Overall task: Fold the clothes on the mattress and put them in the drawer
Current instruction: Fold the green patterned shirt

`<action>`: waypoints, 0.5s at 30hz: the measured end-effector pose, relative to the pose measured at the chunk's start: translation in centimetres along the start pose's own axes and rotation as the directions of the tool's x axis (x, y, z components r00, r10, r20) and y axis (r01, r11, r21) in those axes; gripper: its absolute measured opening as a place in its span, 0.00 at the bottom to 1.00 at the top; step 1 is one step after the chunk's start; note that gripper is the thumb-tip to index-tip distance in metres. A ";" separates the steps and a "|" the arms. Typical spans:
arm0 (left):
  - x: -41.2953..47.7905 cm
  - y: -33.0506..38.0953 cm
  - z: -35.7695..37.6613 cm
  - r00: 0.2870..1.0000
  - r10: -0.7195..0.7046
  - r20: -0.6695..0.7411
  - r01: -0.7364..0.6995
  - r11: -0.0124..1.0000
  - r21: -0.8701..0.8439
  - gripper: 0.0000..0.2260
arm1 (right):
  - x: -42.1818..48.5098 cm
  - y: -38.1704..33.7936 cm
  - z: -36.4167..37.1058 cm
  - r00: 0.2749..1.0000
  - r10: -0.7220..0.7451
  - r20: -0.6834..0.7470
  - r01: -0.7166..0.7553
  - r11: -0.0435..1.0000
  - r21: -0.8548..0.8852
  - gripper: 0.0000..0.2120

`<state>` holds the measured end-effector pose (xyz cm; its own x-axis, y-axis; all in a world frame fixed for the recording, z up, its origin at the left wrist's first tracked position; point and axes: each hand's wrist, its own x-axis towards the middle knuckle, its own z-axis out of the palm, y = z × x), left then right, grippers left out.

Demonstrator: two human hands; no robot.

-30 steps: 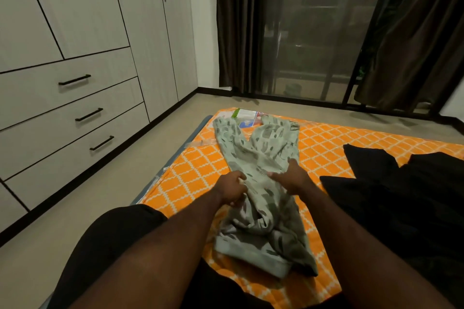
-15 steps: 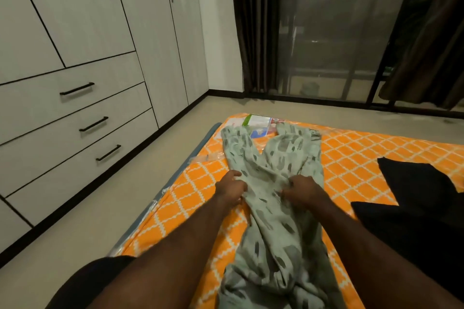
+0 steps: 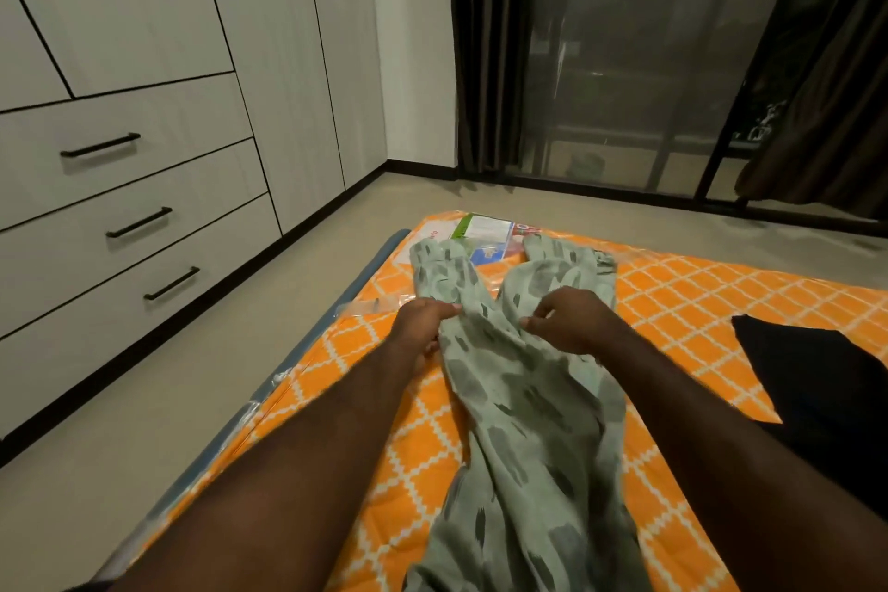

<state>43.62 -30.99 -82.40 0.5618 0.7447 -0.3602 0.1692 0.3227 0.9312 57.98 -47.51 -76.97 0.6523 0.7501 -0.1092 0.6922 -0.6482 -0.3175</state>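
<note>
A pale green pair of trousers with dark dashes (image 3: 524, 404) lies lengthwise on the orange lattice-patterned mattress (image 3: 672, 303), legs pointing away from me. My left hand (image 3: 420, 322) pinches the fabric at the left edge where the legs split. My right hand (image 3: 572, 320) grips the cloth just right of that spot. A black garment (image 3: 826, 394) lies on the mattress at the right. The white drawers (image 3: 120, 216) with black handles are on the left, all closed.
A plastic-wrapped package (image 3: 485, 233) sits at the mattress's far corner, partly under the trouser legs. Tall wardrobe doors (image 3: 288, 39) stand above and beside the drawers. Beige floor lies between mattress and wardrobe. Dark curtains (image 3: 485, 39) and a glass sliding door close the far side.
Both hands have slid along the trousers away from me toward the leg split, and the waistband end has passed below the frame as my head leaned forward.
</note>
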 end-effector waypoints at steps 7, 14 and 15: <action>6.1 2.5 0.1 0.997 -0.077 0.018 0.079 0.977 -0.196 0.09 | 10.1 -6.3 2.8 1.000 -0.022 0.017 0.016 0.947 0.321 0.19; 10.8 5.4 -1.5 0.992 -0.046 0.119 0.038 0.997 0.068 0.09 | 17.2 -7.3 6.1 0.999 -0.026 -0.042 0.043 0.890 0.453 0.29; 11.3 5.5 -1.8 0.992 -0.053 0.113 0.042 0.995 0.093 0.07 | 17.6 -7.3 6.5 0.999 -0.015 -0.047 0.036 0.874 0.485 0.28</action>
<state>49.46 -19.74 -81.47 0.6398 0.6561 -0.4002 0.2674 0.2981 0.9163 62.40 -28.71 -82.71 0.6553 0.7530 -0.0601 0.4786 -0.4754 -0.7382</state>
